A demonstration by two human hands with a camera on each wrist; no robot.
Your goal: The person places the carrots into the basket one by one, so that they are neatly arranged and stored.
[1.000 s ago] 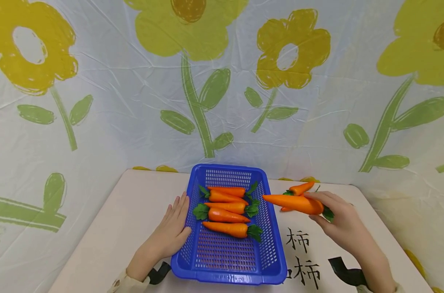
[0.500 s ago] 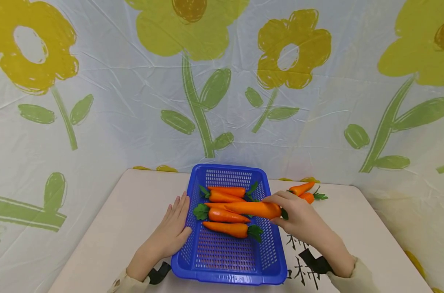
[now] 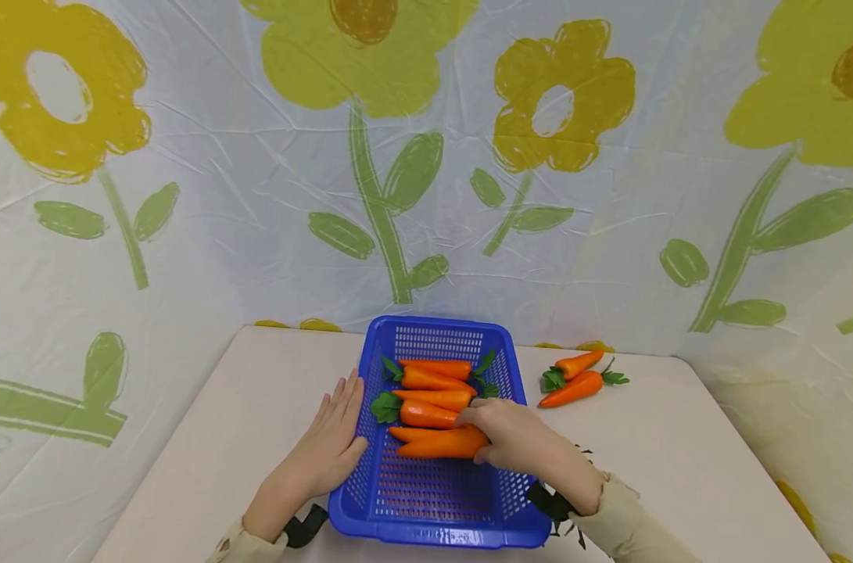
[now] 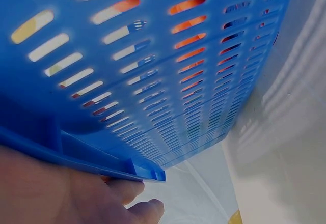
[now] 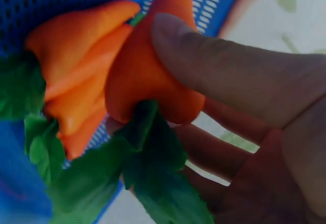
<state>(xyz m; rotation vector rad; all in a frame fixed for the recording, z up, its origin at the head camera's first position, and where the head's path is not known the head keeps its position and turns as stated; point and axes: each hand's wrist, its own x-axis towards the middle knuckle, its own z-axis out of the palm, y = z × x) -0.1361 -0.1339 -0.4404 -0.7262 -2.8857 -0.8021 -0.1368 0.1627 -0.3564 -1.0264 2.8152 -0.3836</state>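
"Where is the held carrot [image 3: 440, 445]?"

"Within the walls of the blue plastic basket [image 3: 454, 536], on the near side of the row of carrots [image 3: 426, 414]. Whether it touches the floor there, I can't tell."

"And the grip?"

"The right hand [image 3: 517, 435] pinches it at the thick, leafy end, thumb [image 5: 214, 61] on one side and fingers on the other. The green leaves [image 5: 158, 163] hang out past the grip."

"So which way does its long axis run?"

"Crosswise. From the right hand it reaches left, the narrow tip toward the left wall, nearly parallel to the partly hidden carrot [image 3: 406, 433] just beyond it. That closeness to its neighbour is what a release would turn on, I'd judge; from above the two overlap, so contact is unclear."

"Is the left hand [image 3: 326, 447] nearer?"

"No, the right one has it. The left lies with straight fingers along the basket's left side, apart from the tip."

"Any others outside?"

"Two loose carrots [image 3: 574, 388] on the white table [image 3: 292, 360], beyond the right wall."
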